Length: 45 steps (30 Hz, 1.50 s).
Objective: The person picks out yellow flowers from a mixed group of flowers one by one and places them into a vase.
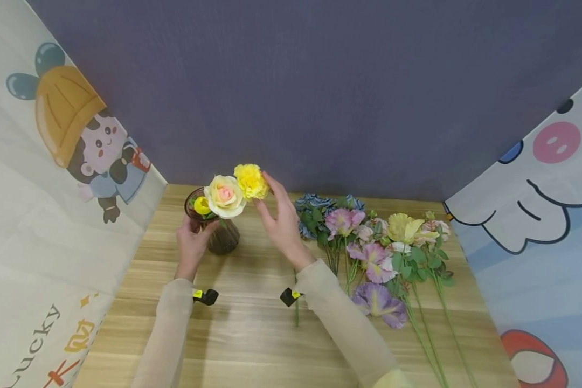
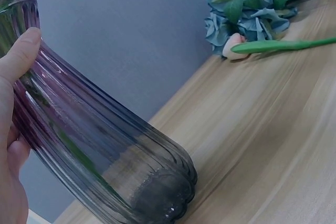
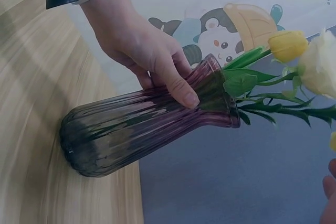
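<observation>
My left hand [image 1: 194, 245] grips the neck of a ribbed, purple-grey glass vase [image 1: 224, 240], its thumb across the near side in the right wrist view. The vase stands on the tabletop. From its mouth rise a yellow tulip [image 3: 287, 45], a cream rose with a pink centre [image 1: 225, 196] and a yellow carnation [image 1: 251, 181]; one green stem [image 2: 79, 156] shows through the glass. Beside the carnation is my right hand [image 1: 285, 229], its fingers extended at the bloom's right edge, the thumb just below. Whether they touch the petals is hard to tell.
Right of my right arm lie blue flowers [image 1: 315, 203], purple irises [image 1: 379, 303], a yellow bloom [image 1: 403, 228] and pale roses with long stems. A pink tulip [image 2: 234, 46] lies near the blue ones. A dark wall [image 1: 291, 97] backs the wooden table [image 1: 242, 334]; printed panels flank it.
</observation>
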### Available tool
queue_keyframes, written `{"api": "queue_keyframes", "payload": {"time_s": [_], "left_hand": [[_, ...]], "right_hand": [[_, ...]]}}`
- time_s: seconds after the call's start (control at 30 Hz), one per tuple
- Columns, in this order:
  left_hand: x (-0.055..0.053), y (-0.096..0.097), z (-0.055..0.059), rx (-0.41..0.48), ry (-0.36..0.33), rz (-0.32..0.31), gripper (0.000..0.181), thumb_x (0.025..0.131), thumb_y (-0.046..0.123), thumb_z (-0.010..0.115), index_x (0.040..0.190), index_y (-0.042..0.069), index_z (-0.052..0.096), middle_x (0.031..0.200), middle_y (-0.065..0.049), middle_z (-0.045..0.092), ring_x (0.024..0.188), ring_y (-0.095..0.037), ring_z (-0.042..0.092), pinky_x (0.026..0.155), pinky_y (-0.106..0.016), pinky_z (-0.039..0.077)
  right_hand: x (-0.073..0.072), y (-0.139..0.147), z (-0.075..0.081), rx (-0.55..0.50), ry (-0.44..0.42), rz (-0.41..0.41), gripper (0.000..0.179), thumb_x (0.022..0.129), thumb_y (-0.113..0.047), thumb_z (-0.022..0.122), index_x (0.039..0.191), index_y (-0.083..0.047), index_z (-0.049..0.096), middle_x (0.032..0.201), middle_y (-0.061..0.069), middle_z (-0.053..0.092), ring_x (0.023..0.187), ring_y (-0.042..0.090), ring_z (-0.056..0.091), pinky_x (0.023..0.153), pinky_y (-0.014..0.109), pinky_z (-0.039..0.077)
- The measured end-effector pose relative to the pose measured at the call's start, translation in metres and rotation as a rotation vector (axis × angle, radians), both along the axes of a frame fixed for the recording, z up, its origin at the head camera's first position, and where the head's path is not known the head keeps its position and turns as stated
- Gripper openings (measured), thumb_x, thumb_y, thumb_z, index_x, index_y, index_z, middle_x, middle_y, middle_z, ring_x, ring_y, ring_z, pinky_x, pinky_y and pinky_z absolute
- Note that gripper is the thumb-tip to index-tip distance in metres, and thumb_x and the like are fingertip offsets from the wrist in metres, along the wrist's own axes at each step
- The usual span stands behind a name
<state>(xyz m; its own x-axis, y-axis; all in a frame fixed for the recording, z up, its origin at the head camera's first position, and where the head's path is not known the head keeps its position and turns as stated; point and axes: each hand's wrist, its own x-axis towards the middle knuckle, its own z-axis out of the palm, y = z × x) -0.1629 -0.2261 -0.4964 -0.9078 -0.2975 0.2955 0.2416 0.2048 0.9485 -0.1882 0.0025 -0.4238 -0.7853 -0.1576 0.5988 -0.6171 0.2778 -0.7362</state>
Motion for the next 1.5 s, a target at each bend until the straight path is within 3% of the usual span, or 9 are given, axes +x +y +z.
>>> {"api": "queue_keyframes", "payload": {"time_s": [0.47,0.67,0.87,1.07,1.27,1.5], "left_hand": [[0.0,0.002,0.0,-0.032,0.0,0.021,0.057,0.091,0.004,0.078,0.142,-0.005,0.053,0.135,-0.027,0.064,0.109,0.005,0.061,0.093,-0.014,0.051],[0.001,0.003,0.001,-0.03,0.0,0.017,0.057,0.091,0.003,0.078,0.141,-0.006,0.053,0.134,-0.028,0.064,0.109,0.005,0.061,0.094,-0.015,0.052],[0.0,0.003,0.001,-0.03,0.002,0.024,0.057,0.09,0.003,0.079,0.14,-0.006,0.053,0.132,-0.028,0.064,0.103,0.004,0.062,0.087,-0.013,0.052],[-0.001,0.002,-0.001,-0.044,0.023,0.037,0.056,0.09,0.002,0.079,0.139,-0.005,0.054,0.129,-0.028,0.065,0.1,0.003,0.062,0.082,-0.011,0.051],[-0.001,0.002,-0.002,-0.036,0.02,0.043,0.056,0.09,0.001,0.079,0.139,-0.006,0.054,0.129,-0.028,0.065,0.1,0.004,0.062,0.084,-0.012,0.052],[0.0,0.003,0.0,-0.034,0.007,0.041,0.056,0.09,0.003,0.079,0.139,-0.006,0.054,0.132,-0.028,0.064,0.105,0.005,0.063,0.09,-0.015,0.053]], "right_hand": [[0.012,0.023,-0.021,-0.102,0.026,-0.014,0.057,0.099,-0.008,0.069,0.152,-0.004,0.047,0.153,0.013,0.052,0.138,0.027,0.051,0.119,0.039,0.041],[0.014,0.033,-0.03,-0.124,0.009,-0.058,0.051,0.095,0.004,0.069,0.143,0.008,0.051,0.148,0.024,0.053,0.133,0.038,0.053,0.115,0.047,0.045],[0.025,0.042,-0.025,-0.144,-0.026,-0.061,0.047,0.096,0.009,0.063,0.14,0.016,0.048,0.144,0.035,0.049,0.131,0.047,0.053,0.112,0.058,0.045],[0.02,0.054,-0.05,-0.11,-0.01,-0.079,0.044,0.098,0.001,0.066,0.14,0.008,0.053,0.14,0.026,0.056,0.125,0.041,0.058,0.106,0.056,0.05],[0.038,0.058,-0.035,-0.098,-0.038,-0.096,0.041,0.096,0.007,0.065,0.134,0.016,0.053,0.134,0.036,0.055,0.121,0.05,0.057,0.103,0.061,0.049],[0.041,0.068,-0.046,-0.069,-0.078,-0.127,0.041,0.097,0.006,0.065,0.135,0.016,0.054,0.134,0.032,0.057,0.122,0.047,0.057,0.106,0.055,0.049]]}}
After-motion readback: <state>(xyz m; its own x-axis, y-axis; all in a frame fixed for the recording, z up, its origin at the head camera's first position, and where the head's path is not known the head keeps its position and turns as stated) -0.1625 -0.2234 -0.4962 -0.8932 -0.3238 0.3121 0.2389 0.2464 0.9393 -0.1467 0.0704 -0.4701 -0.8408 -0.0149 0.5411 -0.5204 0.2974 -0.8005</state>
